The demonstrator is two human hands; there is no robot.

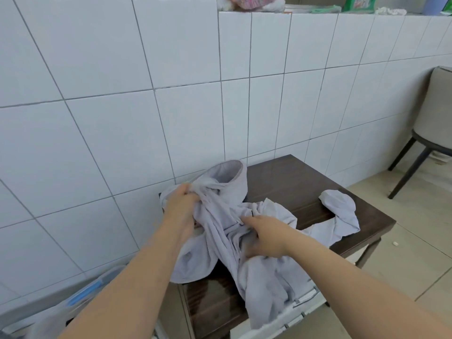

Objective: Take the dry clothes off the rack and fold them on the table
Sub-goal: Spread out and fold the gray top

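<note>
White wall tiles point(122, 81) fill most of the view behind a small dark wooden table point(305, 192) pushed against them. On it, the left hand point(181, 204) has its fingers clenched around a bunched twist of a pale grey garment point(220, 228); the fingertips are buried in the cloth and cannot be seen. The right hand point(266, 234) lies on the crumpled middle of the same garment with the forefinger stretched out and the other fingers curled into the folds, though whether they pinch any cloth is hard to tell. From the hands, the garment spreads over the tabletop: a round opening stands up near the wall, one end trails to the right edge, and another hangs over the near edge, partly covering a white wire rack point(305, 299). Both bare forearms enter from the bottom. A blurred clear plastic box point(93, 287) sits lower left, a chair point(430, 133) is cut off at right, and indistinct items line the ledge point(318, 9) above.
</note>
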